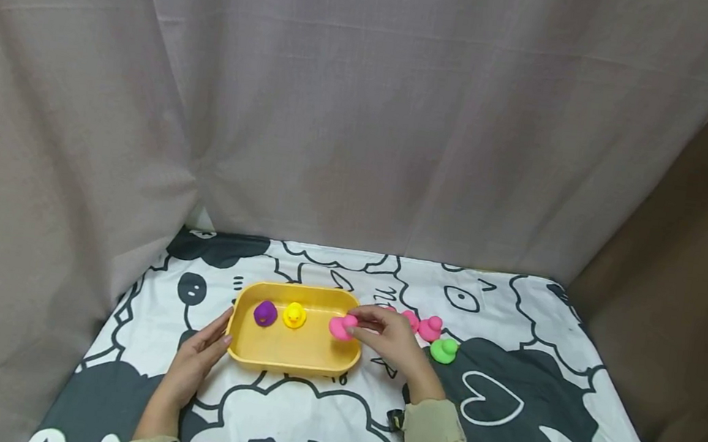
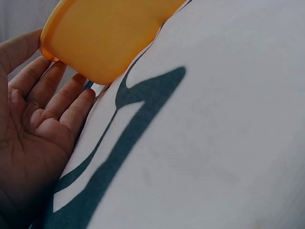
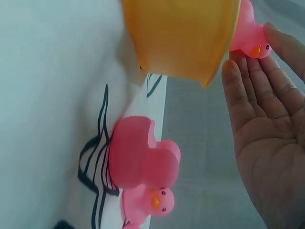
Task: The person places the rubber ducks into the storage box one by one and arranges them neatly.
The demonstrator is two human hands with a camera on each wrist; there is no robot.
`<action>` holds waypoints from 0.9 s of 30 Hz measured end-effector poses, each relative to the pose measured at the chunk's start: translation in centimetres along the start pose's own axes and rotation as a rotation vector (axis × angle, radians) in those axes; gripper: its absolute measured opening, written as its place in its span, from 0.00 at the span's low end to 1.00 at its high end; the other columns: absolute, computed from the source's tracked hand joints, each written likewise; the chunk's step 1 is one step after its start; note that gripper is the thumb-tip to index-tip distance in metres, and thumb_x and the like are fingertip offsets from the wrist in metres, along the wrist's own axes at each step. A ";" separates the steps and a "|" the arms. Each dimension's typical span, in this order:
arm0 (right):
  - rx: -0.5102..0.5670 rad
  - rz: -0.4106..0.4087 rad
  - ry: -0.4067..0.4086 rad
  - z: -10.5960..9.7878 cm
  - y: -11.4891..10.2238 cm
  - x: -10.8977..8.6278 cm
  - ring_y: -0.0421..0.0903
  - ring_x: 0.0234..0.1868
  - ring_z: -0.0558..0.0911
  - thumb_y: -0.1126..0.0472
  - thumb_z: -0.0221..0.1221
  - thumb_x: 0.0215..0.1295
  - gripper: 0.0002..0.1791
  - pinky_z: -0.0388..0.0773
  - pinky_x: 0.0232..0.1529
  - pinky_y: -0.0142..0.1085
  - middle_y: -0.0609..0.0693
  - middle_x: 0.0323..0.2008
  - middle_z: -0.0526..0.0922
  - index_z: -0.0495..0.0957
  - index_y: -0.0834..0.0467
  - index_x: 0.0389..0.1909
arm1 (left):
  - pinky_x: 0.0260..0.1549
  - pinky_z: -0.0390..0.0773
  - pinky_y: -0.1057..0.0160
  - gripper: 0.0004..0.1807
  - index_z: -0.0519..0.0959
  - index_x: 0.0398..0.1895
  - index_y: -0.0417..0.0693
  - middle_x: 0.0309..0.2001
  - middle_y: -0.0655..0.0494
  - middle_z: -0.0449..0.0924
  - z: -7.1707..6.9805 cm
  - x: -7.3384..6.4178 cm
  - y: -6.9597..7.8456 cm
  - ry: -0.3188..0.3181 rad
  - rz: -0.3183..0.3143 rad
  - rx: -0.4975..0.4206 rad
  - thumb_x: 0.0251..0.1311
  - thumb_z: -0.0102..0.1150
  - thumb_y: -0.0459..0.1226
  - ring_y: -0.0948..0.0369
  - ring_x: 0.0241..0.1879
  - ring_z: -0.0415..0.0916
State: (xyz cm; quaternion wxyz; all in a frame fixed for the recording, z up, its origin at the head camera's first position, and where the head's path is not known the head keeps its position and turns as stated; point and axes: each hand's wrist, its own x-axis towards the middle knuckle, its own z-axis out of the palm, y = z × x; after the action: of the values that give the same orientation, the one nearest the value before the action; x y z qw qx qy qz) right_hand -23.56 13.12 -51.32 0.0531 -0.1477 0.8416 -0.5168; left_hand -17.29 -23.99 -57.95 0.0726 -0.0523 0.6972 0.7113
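Note:
A yellow tray lies on the cloth. My left hand rests its fingertips against the tray's left end, and in the left wrist view the fingers are loosely extended beside the rim. Over the tray's right end, my right hand pinches a pink rubber duck between thumb and fingers. The right wrist view has this duck just past the tray wall, its beak toward the palm. Inside the tray, to the left, sit a purple rubber duck and a yellow rubber duck.
Right of the tray stand more pink rubber ducks, one of them beside a green rubber duck; the right wrist view shows a large pink duck near the tray. A black-and-white patterned cloth covers the table. Grey curtains hang behind.

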 end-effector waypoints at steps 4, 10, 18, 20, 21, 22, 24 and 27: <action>-0.026 -0.001 -0.014 0.3 -0.3 0.4 0.42 0.50 0.83 0.48 0.72 0.60 0.18 0.83 0.55 0.39 0.40 0.48 0.85 0.84 0.44 0.51 | 0.68 0.64 0.63 0.33 0.63 0.76 0.66 0.76 0.69 0.56 0.0 0.0 0.1 0.004 0.000 0.005 0.70 0.59 0.47 0.62 0.76 0.52; -0.035 0.005 -0.043 0.8 -0.5 1.0 0.43 0.50 0.83 0.47 0.71 0.60 0.18 0.83 0.55 0.40 0.39 0.47 0.85 0.84 0.44 0.50 | 0.68 0.64 0.62 0.32 0.63 0.76 0.67 0.76 0.69 0.56 0.0 0.1 0.0 0.007 -0.008 0.011 0.70 0.59 0.48 0.61 0.76 0.52; -0.145 0.007 -0.063 1.4 -0.5 2.0 0.41 0.52 0.82 0.46 0.70 0.60 0.18 0.81 0.58 0.43 0.36 0.47 0.84 0.84 0.43 0.51 | 0.69 0.63 0.61 0.33 0.63 0.76 0.67 0.76 0.68 0.56 0.0 -0.1 -0.1 0.006 -0.011 0.007 0.70 0.59 0.48 0.62 0.76 0.52; -0.156 0.007 -0.069 1.5 -0.5 2.2 0.41 0.52 0.81 0.45 0.70 0.61 0.19 0.81 0.58 0.43 0.36 0.48 0.84 0.84 0.43 0.52 | 0.69 0.64 0.61 0.33 0.63 0.76 0.67 0.76 0.68 0.56 0.0 -0.1 -0.1 0.004 -0.012 0.005 0.70 0.59 0.48 0.62 0.76 0.52; -0.157 0.006 -0.071 1.5 -0.4 2.3 0.41 0.51 0.81 0.45 0.70 0.61 0.19 0.81 0.58 0.43 0.36 0.48 0.84 0.84 0.43 0.51 | 0.69 0.64 0.61 0.33 0.63 0.76 0.66 0.76 0.69 0.56 0.0 -0.1 -0.1 0.005 -0.013 0.007 0.70 0.59 0.48 0.62 0.76 0.52; -0.159 0.000 -0.072 1.5 -0.4 2.4 0.41 0.51 0.81 0.45 0.70 0.61 0.18 0.81 0.58 0.42 0.36 0.48 0.84 0.84 0.43 0.51 | 0.69 0.64 0.61 0.33 0.63 0.76 0.67 0.76 0.69 0.56 0.0 -0.1 -0.1 0.005 -0.015 0.009 0.70 0.59 0.48 0.62 0.76 0.52; -0.160 -0.012 -0.076 1.6 -0.3 2.6 0.40 0.50 0.81 0.45 0.70 0.61 0.18 0.81 0.58 0.42 0.36 0.47 0.84 0.84 0.43 0.50 | 0.68 0.64 0.61 0.33 0.63 0.76 0.67 0.76 0.69 0.56 0.0 0.0 0.0 0.006 -0.017 0.008 0.70 0.60 0.48 0.62 0.76 0.52; -0.165 -0.028 -0.085 1.6 -0.1 3.1 0.40 0.51 0.82 0.45 0.70 0.61 0.18 0.81 0.58 0.41 0.36 0.47 0.85 0.84 0.44 0.50 | 0.68 0.65 0.62 0.33 0.63 0.76 0.67 0.76 0.69 0.56 0.0 0.1 0.0 0.005 -0.016 0.008 0.70 0.60 0.48 0.61 0.76 0.52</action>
State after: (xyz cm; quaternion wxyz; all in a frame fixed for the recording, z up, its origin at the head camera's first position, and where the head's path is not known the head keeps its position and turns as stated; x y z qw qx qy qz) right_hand -26.04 10.73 -51.75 0.0693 -0.1852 0.8761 -0.4398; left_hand -17.35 -23.96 -57.96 0.0768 -0.0595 0.6998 0.7077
